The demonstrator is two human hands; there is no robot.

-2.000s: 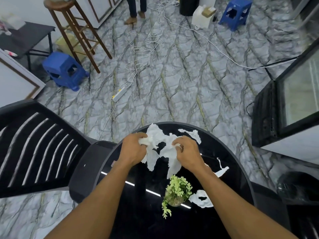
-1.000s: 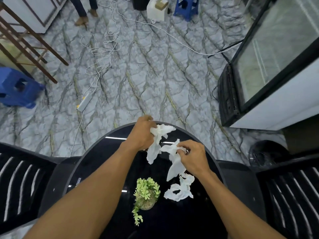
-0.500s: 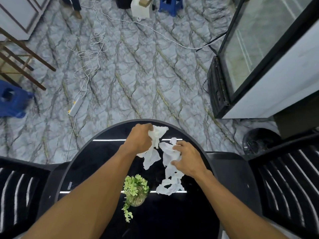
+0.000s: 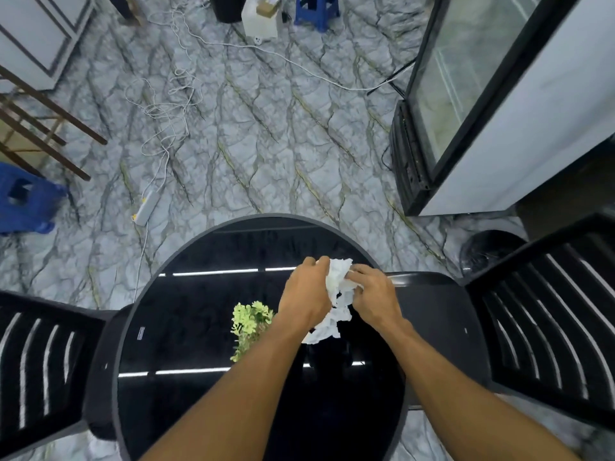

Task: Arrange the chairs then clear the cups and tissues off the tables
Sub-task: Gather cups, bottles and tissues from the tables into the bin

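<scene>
Over the round black table [image 4: 186, 327], my left hand [image 4: 304, 294] and my right hand [image 4: 374, 294] are pressed close together, both gripping one bunch of crumpled white tissues [image 4: 336, 287]. A loose tail of tissue hangs down between my wrists toward the tabletop. A black slatted chair [image 4: 43, 364] stands at the table's left and another black slatted chair [image 4: 539, 327] at its right. No cup shows on the table.
A small green potted plant [image 4: 249, 322] sits mid-table, just left of my left wrist. A glass-door fridge [image 4: 492, 104] stands at right, a dark bin [image 4: 489, 251] beside it. White cables and a power strip [image 4: 146, 207] lie on the marble floor; a blue stool [image 4: 23, 197] at left.
My hands have drawn together, bunching the separate tissue pieces into one wad. The strip that trailed on the table is lifted. The view has shifted right, showing the right chair.
</scene>
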